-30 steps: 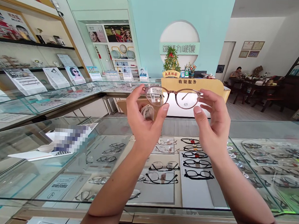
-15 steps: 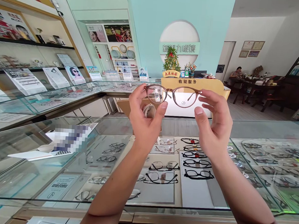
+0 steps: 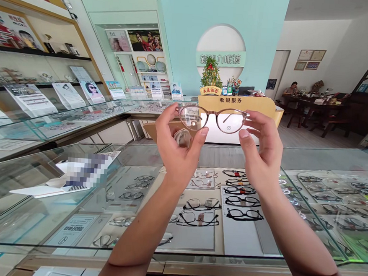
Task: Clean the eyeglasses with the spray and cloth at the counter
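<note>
Held up in front of me above the glass counter is a pair of eyeglasses (image 3: 212,112) with a thin brownish, see-through frame and round lenses. A small mark shows on the lens at the right. My left hand (image 3: 180,148) grips the frame's left outer end, its thumb just under the left lens. My right hand (image 3: 263,150) holds the right outer end, with the thumb at the lower edge of the right lens. Behind my left fingers a pale rolled thing (image 3: 182,137) shows in part; I cannot tell what it is.
Under the glass display counter (image 3: 194,258) lie rows of eyeglasses, among them black frames (image 3: 244,214). An open white folder (image 3: 38,190) rests on the glass at the left. Beyond stand a yellow-and-white cashier desk (image 3: 255,107) and a person (image 3: 290,89) seated at a dark table.
The eyeglasses have turned slightly, so the lenses face me more squarely and the lens mark has shifted. My right hand has drawn a little to the left, my left hand slightly outward.
</note>
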The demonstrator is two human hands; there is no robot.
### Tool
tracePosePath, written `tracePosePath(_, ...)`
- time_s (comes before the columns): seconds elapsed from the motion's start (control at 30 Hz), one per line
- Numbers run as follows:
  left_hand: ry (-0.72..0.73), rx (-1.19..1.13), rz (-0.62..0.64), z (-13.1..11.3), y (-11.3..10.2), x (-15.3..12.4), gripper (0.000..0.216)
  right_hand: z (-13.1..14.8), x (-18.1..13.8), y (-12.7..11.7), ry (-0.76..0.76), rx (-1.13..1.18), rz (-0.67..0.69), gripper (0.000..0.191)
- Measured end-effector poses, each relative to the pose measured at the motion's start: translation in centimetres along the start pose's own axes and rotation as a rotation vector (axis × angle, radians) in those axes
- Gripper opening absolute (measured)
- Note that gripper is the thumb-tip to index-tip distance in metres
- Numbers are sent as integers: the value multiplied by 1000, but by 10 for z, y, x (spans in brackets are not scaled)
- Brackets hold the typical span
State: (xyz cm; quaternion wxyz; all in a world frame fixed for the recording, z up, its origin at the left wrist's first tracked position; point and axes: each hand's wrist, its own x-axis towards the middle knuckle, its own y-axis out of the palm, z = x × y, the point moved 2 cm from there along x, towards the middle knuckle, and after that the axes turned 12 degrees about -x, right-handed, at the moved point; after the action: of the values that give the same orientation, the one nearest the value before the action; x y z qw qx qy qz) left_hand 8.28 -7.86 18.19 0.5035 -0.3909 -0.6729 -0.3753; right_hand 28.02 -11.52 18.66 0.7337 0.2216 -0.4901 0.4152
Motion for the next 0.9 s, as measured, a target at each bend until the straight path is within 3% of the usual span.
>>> tracePosePath(0.9,3,67,-55,-5,-2,-4,77,-9,2,3,66,103,69,31)
